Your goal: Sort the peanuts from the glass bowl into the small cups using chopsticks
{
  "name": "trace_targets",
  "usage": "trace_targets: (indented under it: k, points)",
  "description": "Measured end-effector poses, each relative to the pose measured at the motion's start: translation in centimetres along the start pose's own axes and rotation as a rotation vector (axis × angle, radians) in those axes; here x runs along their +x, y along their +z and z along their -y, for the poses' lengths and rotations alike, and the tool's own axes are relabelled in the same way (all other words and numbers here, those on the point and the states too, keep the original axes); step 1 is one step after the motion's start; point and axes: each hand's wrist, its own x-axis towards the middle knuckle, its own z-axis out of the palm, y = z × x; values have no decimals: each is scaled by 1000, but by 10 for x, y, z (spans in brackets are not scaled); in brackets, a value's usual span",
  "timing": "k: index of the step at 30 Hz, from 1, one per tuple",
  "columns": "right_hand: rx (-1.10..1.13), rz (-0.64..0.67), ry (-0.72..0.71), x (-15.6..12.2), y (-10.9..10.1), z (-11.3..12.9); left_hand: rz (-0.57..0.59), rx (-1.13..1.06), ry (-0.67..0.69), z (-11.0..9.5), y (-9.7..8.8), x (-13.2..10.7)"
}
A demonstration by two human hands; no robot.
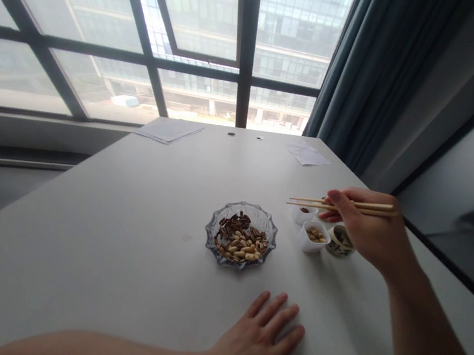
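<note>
My right hand (365,232) is raised above the table's right side, shut on a pair of wooden chopsticks (308,201). Their tips point left, just above a small white square cup (304,215) holding a few dark seeds. Nearby are a second white square cup (314,238) with peanuts and a small lettered ceramic cup (341,241). A scalloped glass bowl (268,228) holds peanuts and dark seeds at the table's middle. My left hand (262,338) lies flat near the bowl, fingers apart, holding nothing.
The pale table (103,230) has sheets of paper (168,130) and another paper (305,153) at its far edge, beside a large window (246,39). A dark teal curtain (373,73) hangs at the right.
</note>
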Motion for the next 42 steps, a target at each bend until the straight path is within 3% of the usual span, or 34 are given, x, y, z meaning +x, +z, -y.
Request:
trace_targets:
  k: [5, 11, 17, 24, 27, 31, 36, 42]
  points:
    - [95, 311, 73, -17, 9, 22, 2, 7, -7, -1, 1, 0]
    - [154, 471, 125, -22, 30, 19, -10, 11, -1, 0, 2, 0]
    - [265, 436, 176, -23, 42, 9, -3, 2, 11, 0, -1, 1]
    - [222, 228, 176, -18, 10, 20, -8, 8, -16, -3, 1, 1]
    - [204, 316, 192, -20, 11, 22, 3, 6, -16, -2, 0, 1]
    - [201, 455, 214, -25, 29, 21, 6, 3, -14, -1, 0, 1]
    - [171, 481, 220, -29, 44, 20, -9, 9, -2, -1, 1, 1]
    - [191, 456, 211, -28, 45, 16, -8, 8, -6, -2, 0, 2]
